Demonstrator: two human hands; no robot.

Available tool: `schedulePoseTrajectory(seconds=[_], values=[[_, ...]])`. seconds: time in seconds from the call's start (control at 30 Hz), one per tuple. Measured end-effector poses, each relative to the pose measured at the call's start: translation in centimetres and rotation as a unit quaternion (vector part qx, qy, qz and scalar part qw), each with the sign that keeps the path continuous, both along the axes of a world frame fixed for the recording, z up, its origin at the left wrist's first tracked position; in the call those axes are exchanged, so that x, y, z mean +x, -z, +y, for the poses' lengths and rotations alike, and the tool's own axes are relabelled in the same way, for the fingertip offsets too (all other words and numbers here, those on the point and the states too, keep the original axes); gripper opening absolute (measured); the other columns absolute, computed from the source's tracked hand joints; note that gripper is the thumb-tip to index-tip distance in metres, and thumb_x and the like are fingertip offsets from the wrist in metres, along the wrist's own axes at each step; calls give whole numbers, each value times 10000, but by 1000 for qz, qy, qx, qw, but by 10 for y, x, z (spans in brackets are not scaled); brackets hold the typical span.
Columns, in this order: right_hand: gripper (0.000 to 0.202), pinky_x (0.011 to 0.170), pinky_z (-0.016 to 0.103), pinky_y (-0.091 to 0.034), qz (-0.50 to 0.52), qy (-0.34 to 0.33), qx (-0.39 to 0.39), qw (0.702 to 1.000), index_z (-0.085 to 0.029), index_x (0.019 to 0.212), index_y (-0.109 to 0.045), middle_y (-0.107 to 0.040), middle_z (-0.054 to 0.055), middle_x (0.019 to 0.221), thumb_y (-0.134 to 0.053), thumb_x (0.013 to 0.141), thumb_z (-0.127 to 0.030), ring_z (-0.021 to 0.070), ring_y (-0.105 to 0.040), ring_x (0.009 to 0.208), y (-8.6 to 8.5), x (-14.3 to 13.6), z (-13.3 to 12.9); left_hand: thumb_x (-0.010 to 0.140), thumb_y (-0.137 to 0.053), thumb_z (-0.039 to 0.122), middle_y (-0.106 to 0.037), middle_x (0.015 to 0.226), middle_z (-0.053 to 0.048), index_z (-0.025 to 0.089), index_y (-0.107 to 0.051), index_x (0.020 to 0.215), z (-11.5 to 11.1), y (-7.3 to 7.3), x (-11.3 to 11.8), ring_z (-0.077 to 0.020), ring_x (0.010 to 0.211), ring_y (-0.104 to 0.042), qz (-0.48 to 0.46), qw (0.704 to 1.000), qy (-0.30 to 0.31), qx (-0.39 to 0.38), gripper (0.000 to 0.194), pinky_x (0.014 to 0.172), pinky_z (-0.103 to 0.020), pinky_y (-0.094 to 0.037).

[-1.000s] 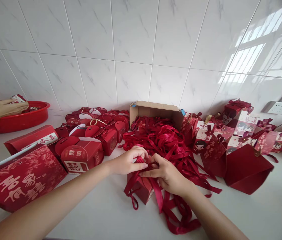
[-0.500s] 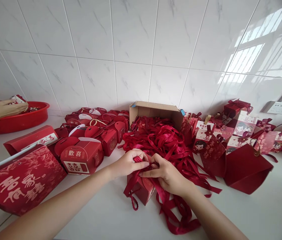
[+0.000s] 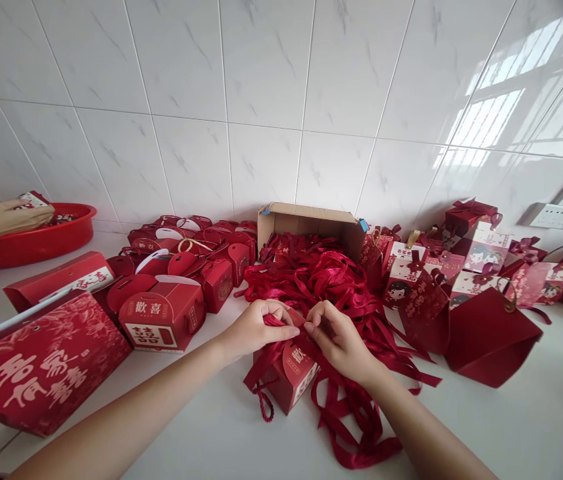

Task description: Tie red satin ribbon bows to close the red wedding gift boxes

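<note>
A small red gift box [image 3: 288, 377] with gold characters stands on the white table between my hands. My left hand [image 3: 258, 328] is closed on dark red ribbon [image 3: 275, 321] at the top of this box. On the right side of the box top, my right hand [image 3: 338, 340] has its thumb and forefinger pinched together; what they grip there is too small to make out. A twisted red cord [image 3: 266, 405] hangs at the box's left side. Behind and right of my hands lies a heap of red ribbons [image 3: 334, 283], spilling from a cardboard box [image 3: 311, 217].
Red gift boxes [image 3: 161, 313] cluster at the left, near a large flat red box [image 3: 46, 363]. A person's hand [image 3: 6, 219] holds a small packet over a red basin [image 3: 56, 243] at the far left. Ribboned boxes [image 3: 491, 340] stand right. A power strip [image 3: 551, 215] is by the wall.
My right hand has moved a little away from my left hand, to the right and slightly up. More of the small box's front and its gold characters now shows.
</note>
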State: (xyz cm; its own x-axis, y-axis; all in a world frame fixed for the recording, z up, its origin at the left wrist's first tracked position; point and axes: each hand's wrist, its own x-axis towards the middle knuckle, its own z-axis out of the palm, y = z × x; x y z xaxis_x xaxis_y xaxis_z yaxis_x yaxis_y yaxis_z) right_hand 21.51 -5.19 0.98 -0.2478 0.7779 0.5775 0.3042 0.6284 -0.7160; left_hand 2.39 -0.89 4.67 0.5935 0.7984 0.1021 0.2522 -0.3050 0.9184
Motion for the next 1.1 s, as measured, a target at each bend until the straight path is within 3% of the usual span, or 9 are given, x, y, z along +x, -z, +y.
schedulePoseTrajectory(seconds=[0.27, 0.47, 0.73, 0.87, 1.1], values=[[167, 605, 235, -381, 49, -3, -23, 999, -211, 794, -366, -484, -5, 780, -488, 908, -217, 117, -430, 679, -2, 0, 0, 677, -722, 381, -670, 787, -17, 200, -350, 530, -1, 0, 0, -240, 1025, -583, 0, 1000, -7, 1, 439, 897, -328, -442], [201, 584, 229, -372, 86, -1, -51, 995, -212, 777, -362, -470, -15, 749, -512, 900, -266, 112, -414, 652, -3, 4, 2, 681, -721, 371, -686, 820, -34, 186, -539, 597, -2, -1, -1, -253, 1030, -594, 7, 1000, -12, -11, 274, 895, -341, -449], [186, 616, 241, -402, 100, 20, -56, 993, -209, 825, -422, -488, -2, 781, -556, 886, -323, 123, -456, 693, -4, 11, 5, 670, -741, 351, -712, 868, -46, 180, -601, 653, -2, -1, -1, -251, 1001, -620, 3, 1000, -8, -15, 222, 875, -342, -465], [234, 613, 239, -409, 95, 40, -79, 991, -199, 954, -485, -505, 7, 807, -534, 896, -420, 125, -468, 694, -4, 12, 7, 660, -751, 357, -714, 921, -59, 168, -627, 713, -3, -2, -1, -245, 980, -634, 5, 1000, -11, -23, 233, 848, -336, -483], [405, 579, 235, -367, 26, 0, -186, 982, -162, 817, -527, -464, -16, 704, -523, 860, -565, 108, -415, 632, -12, 15, 5, 646, -770, 376, -711, 990, -66, 171, -617, 773, -4, -3, -5, -248, 1017, -627, 18, 999, -22, -16, 286, 866, -349, -490]])
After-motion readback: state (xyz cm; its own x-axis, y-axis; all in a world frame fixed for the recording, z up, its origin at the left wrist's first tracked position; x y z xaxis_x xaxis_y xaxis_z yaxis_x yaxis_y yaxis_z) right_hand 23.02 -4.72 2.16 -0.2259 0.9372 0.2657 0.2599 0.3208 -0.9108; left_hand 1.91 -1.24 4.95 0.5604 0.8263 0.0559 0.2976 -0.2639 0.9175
